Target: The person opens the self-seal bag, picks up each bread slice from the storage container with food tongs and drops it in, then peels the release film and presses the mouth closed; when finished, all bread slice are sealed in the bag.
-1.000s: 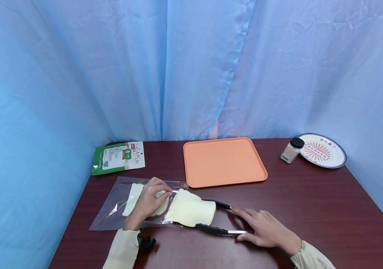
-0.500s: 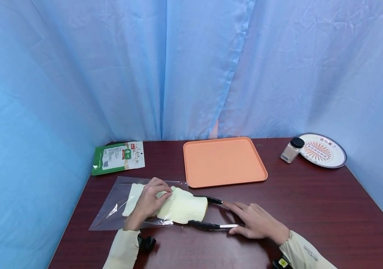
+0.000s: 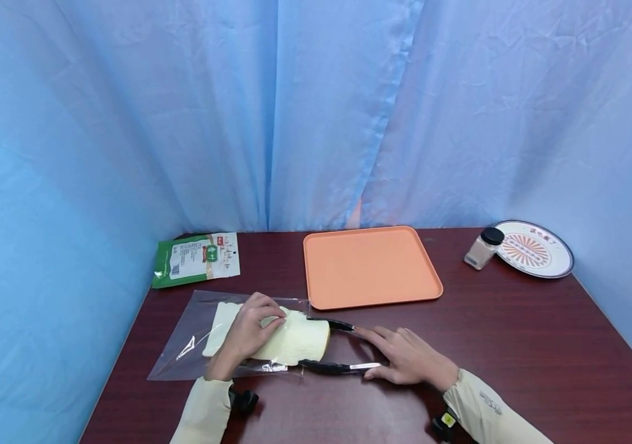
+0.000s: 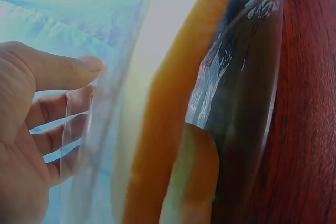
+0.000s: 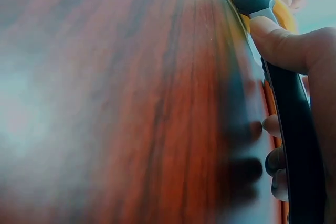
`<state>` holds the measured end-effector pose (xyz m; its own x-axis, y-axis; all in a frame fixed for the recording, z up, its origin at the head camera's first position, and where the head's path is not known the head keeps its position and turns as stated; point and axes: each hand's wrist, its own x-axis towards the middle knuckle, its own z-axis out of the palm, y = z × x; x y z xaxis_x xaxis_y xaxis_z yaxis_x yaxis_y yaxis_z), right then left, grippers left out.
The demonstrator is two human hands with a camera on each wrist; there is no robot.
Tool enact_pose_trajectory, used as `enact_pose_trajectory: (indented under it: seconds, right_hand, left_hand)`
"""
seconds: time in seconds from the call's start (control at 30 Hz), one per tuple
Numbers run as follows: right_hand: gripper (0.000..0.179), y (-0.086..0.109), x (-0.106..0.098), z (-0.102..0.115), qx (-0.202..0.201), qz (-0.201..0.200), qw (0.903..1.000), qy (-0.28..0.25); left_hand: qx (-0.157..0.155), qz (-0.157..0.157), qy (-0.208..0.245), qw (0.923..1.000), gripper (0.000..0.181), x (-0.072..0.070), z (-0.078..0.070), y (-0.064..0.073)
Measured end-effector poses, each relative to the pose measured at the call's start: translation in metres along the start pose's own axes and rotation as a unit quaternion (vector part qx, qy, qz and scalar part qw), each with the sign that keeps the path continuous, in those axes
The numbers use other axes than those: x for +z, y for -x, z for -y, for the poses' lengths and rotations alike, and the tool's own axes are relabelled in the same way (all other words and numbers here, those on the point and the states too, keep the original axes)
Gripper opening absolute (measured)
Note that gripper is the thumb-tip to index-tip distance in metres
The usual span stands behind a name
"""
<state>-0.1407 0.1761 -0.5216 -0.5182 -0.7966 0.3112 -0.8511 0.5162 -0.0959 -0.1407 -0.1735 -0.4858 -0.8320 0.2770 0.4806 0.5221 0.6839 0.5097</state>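
My left hand (image 3: pixel 248 330) pinches the upper layer at the mouth of a clear plastic bag (image 3: pixel 174 354), holding it raised. Inside the bag a bread slice (image 3: pixel 218 328) lies flat, partly hidden by that hand. My right hand (image 3: pixel 409 357) grips a pair of tongs (image 3: pixel 324 368) with black tips, its thumb on one arm and fingers on the other. Between the tips is another bread slice (image 3: pixel 310 340), most of it inside the bag mouth. In the left wrist view, the brown crust of the held slice (image 4: pixel 157 114) stands over the edge of the other slice (image 4: pixel 197 182).
An orange tray (image 3: pixel 371 268) lies behind the bag's mouth. At the back left is a green and white food packet (image 3: pixel 196 260). A black-capped jar (image 3: pixel 483 248) stands at the back right against a patterned plate (image 3: pixel 534 250). Blue curtains (image 3: pixel 316 117) surround the dark table.
My right hand has moved left with the tongs, sliding the held bread slice deeper into the bag and over the other slice. My left hand has kept its place on the bag.
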Motion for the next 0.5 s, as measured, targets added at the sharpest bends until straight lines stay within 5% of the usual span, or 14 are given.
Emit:
enact_pose_trajectory:
  seconds: [0.5]
  right_hand:
    - [0.079,-0.024,0.009,0.002,-0.014,-0.003,0.9997,0.019]
  left_hand:
    - [0.04,-0.018,-0.009,0.999,0.013,0.003,0.002,0.0]
